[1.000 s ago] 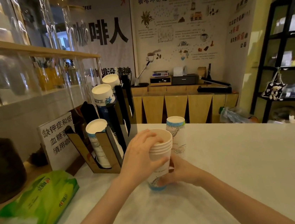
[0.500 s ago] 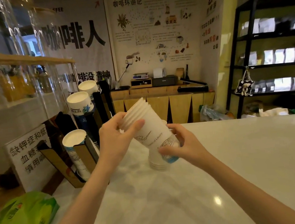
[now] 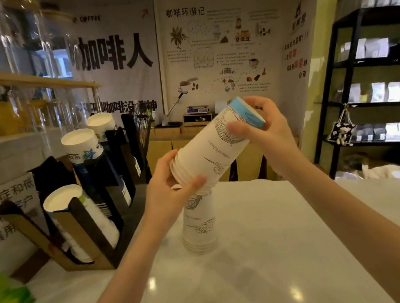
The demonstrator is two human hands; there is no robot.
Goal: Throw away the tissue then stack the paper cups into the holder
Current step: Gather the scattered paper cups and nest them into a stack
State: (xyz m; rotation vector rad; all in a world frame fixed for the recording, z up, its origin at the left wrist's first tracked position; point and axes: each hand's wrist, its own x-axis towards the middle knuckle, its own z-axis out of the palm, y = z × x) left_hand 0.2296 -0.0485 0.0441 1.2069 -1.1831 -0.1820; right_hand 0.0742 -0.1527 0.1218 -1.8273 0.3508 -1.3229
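A nested stack of white paper cups [image 3: 214,147] with a blue base is held tilted in the air, rims down-left and base up-right. My left hand [image 3: 171,192] grips the rim end. My right hand [image 3: 263,126] grips the blue base end. Below it, a second stack of white cups [image 3: 198,222] stands upside down on the white counter [image 3: 268,255]. At the left stands the slanted cardboard cup holder [image 3: 84,236], its slots filled with several cup stacks. No tissue is in sight.
A green tissue pack [image 3: 4,300] lies at the counter's near left corner. A printed sign [image 3: 6,210] leans behind the holder, under a shelf of glassware. Black shelving [image 3: 373,81] stands at the right, with a wooden counter at the back wall.
The held stack has been lifted higher and turned over, so its blue base now points up-right. The other stack now shows standing on the counter beneath it.
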